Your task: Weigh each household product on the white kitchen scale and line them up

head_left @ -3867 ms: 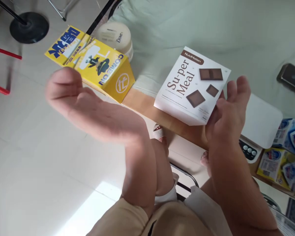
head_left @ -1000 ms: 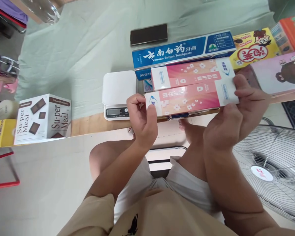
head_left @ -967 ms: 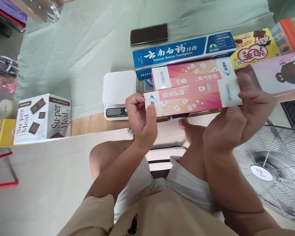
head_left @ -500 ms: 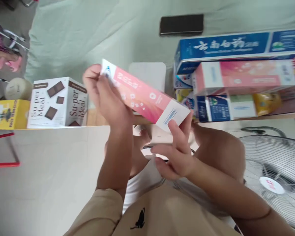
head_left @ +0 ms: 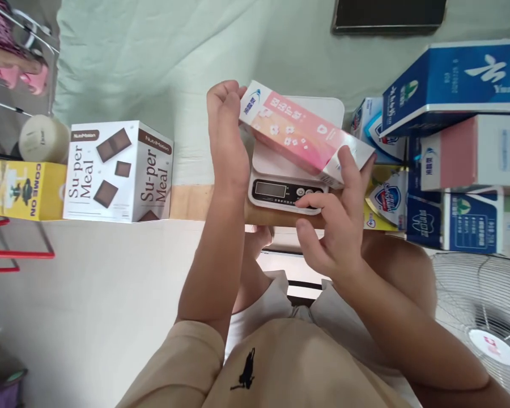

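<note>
A long pink-and-white toothpaste box [head_left: 300, 130] is held slantwise above a white kitchen scale [head_left: 272, 164], its left end higher in the picture. My left hand [head_left: 229, 133] is closed around that left end. At the lower right end, my right hand [head_left: 334, 226] has fingers on the front and round the edge, while its thumb and another finger stick out to the left. Those free fingers hover over the scale's buttons. The scale's small display [head_left: 271, 189] looks blank. The box hides part of the weighing plate, and I cannot tell whether it touches it.
Right of the scale, a blue toothpaste box [head_left: 463, 85], another pink box [head_left: 471, 153] and soap packs [head_left: 386, 195] are stacked. Leftward stand a white Su-per Meal box [head_left: 102, 170], a yellow box [head_left: 23, 190] and a round container [head_left: 43, 139]. A dark phone [head_left: 389, 16] lies behind.
The view has shifted closer to the table, and more of the scale shows, with its display and buttons. Both hands have brought the toothpaste box rightward over the scale, with its printed face turned.
</note>
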Demonstrator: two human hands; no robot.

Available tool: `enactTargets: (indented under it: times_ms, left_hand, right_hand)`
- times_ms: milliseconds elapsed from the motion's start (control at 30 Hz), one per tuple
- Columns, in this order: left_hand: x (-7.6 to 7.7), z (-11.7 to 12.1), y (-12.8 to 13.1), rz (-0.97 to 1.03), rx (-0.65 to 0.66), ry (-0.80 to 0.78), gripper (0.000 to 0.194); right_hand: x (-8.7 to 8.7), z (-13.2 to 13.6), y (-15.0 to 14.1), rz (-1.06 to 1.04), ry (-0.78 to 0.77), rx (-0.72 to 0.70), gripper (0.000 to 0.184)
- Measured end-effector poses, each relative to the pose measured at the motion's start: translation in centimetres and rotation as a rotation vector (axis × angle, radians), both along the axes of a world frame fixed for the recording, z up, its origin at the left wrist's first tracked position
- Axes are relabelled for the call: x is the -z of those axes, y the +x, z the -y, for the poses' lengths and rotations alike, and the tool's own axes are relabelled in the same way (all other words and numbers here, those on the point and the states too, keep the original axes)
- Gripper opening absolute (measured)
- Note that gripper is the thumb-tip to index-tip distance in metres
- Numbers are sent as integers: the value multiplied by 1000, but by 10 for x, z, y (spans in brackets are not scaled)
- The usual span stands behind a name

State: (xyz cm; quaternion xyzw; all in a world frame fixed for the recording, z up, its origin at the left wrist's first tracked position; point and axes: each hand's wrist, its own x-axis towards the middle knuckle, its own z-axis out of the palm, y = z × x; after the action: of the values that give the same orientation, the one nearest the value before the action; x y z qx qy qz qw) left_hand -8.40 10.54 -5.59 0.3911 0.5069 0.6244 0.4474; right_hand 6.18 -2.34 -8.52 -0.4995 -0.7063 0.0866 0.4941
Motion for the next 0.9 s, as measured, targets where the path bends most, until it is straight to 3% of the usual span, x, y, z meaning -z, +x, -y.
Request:
enactTargets:
  times_ms: [167, 400, 567, 733, 900]
  left_hand:
    - [2, 16, -9, -33, -117, -38, 24]
    - [0, 42, -20, -95, -18, -113, 25]
    - [0, 41, -21, -180, 34, -191, 33]
    - [3, 40, -20, -168, 74, -195, 56]
    - [6, 33, -26, -169, 53, -243, 46]
  right_hand:
    - [0, 4, 5, -52, 101, 0, 14]
    - [5, 8, 13, -140, 276, 39, 10]
    - [7, 19, 11, -145, 96, -14, 14]
    - [14, 25, 9, -146, -37, 7, 35]
    - [21, 28, 8, -198, -91, -9, 38]
